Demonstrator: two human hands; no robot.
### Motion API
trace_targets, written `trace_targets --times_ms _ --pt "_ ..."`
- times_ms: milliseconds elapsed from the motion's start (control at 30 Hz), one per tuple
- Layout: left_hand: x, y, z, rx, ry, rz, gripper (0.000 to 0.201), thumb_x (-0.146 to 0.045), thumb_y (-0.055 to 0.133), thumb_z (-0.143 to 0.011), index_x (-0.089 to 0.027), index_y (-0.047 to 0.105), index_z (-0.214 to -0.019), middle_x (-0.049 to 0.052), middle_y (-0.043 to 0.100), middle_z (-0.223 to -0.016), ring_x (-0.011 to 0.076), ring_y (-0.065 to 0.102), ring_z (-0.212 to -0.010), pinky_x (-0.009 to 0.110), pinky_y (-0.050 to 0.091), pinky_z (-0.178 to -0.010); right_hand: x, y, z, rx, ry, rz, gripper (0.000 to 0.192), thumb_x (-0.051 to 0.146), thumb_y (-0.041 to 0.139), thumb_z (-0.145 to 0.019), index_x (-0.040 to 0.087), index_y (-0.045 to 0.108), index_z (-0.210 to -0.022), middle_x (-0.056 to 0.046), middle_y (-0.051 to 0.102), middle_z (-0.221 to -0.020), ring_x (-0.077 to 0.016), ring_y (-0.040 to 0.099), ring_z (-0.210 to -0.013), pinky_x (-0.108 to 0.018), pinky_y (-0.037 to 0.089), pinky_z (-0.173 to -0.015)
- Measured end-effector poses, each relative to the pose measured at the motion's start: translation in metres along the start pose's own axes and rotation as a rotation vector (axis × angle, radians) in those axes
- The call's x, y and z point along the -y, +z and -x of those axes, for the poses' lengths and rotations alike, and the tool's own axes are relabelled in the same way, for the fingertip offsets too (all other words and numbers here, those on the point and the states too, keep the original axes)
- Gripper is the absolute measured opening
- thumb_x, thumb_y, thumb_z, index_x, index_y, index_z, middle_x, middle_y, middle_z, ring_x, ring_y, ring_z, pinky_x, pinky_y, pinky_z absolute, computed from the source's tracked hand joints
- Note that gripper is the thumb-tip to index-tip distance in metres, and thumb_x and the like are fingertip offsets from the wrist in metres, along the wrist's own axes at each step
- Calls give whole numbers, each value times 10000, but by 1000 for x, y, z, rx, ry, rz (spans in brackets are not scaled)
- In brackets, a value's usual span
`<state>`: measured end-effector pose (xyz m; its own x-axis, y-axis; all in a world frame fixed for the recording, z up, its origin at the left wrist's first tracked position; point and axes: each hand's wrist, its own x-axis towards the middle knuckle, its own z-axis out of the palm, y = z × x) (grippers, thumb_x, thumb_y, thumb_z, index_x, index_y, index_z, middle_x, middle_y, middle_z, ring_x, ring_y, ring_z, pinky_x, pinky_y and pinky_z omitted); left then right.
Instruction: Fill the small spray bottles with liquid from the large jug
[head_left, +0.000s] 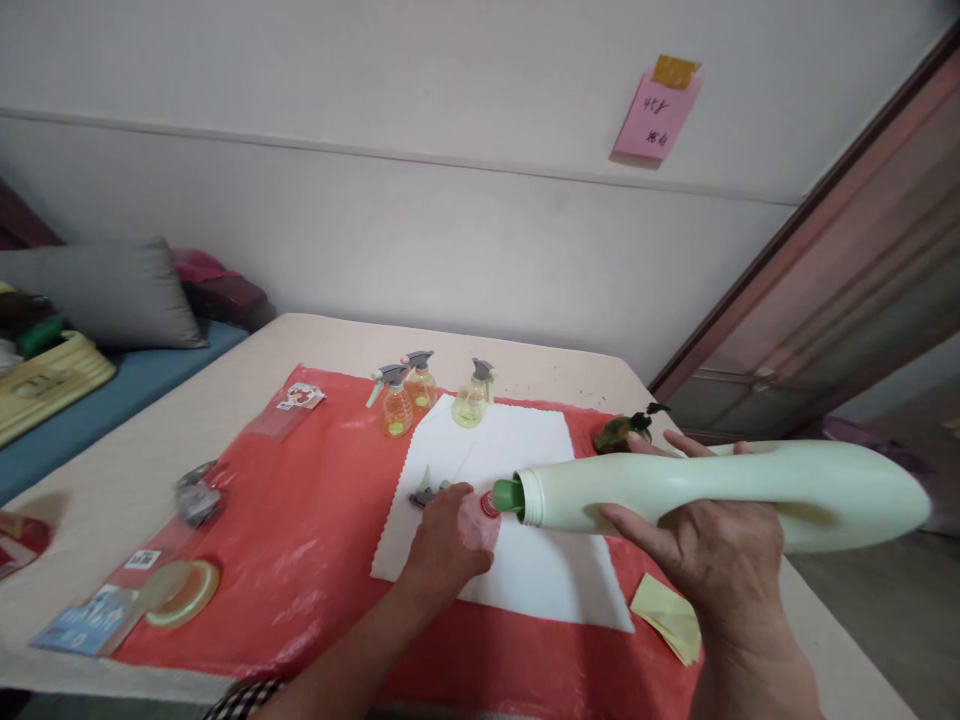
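My left hand [446, 540] is wrapped round a small pink transparent bottle [480, 522], its open neck towards the right. My right hand [720, 545] grips a large pale green detergent bottle [832, 490] by its handle, tipped on its side. The green pouring spout [508, 496] of that bottle is at the pink bottle's mouth. Any liquid passing between them cannot be made out. Just beyond my left hand, a grey spray head [426, 495] lies on a white scallop-edged cloth [517, 590].
Yellow spray bottles [396, 412] and a paler one [469, 405] stand at the back. A dark bottle [613, 434] lies beyond the detergent bottle. Yellow paper slips [667, 617], a round lid-like item [184, 592] and plastic packaging [97, 618] lie on the red sheet [300, 540].
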<state>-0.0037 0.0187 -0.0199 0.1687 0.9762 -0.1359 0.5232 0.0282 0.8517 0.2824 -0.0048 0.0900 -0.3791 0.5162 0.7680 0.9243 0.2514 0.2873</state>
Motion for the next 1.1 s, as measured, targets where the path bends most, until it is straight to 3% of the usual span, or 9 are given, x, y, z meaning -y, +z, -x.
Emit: trace_targets --times_ms 167,467,733,1100 --pt "1 0 0 -14 23 23 764 -160 790 -712 -198 550 -1436 145 610 -1493 308 560 -1387 400 442 -1150 0 -1 -2 -10 -19 24 749 677 518 -1024 120 548 -1523 -155 799 -1141 -371 728 -1180 -641 336 -1254" --pt "-1 -2 0 21 -27 49 884 -125 804 -632 -201 523 -1467 137 582 -1526 301 530 -1417 384 429 -1156 0 -1 -2 -6 -23 19 754 668 531 -1022 134 521 -1555 -143 802 -1129 -372 724 -1197 -639 318 -1266" --pt "0 -1 -1 16 -17 20 890 -132 808 -628 -196 529 -1470 145 576 -1540 311 519 -1437 383 421 -1173 0 -2 -3 -27 -44 10 688 630 532 -1036 93 600 -1459 -169 798 -1122 -376 729 -1164 -648 346 -1240" --pt "3 2 -2 -10 7 20 798 -144 796 -705 -197 546 -1461 141 587 -1526 300 533 -1426 387 431 -1167 -1 -1 -1 -14 -21 21 740 679 504 -1029 99 586 -1482 -177 794 -1154 -374 736 -1168 -630 351 -1246"
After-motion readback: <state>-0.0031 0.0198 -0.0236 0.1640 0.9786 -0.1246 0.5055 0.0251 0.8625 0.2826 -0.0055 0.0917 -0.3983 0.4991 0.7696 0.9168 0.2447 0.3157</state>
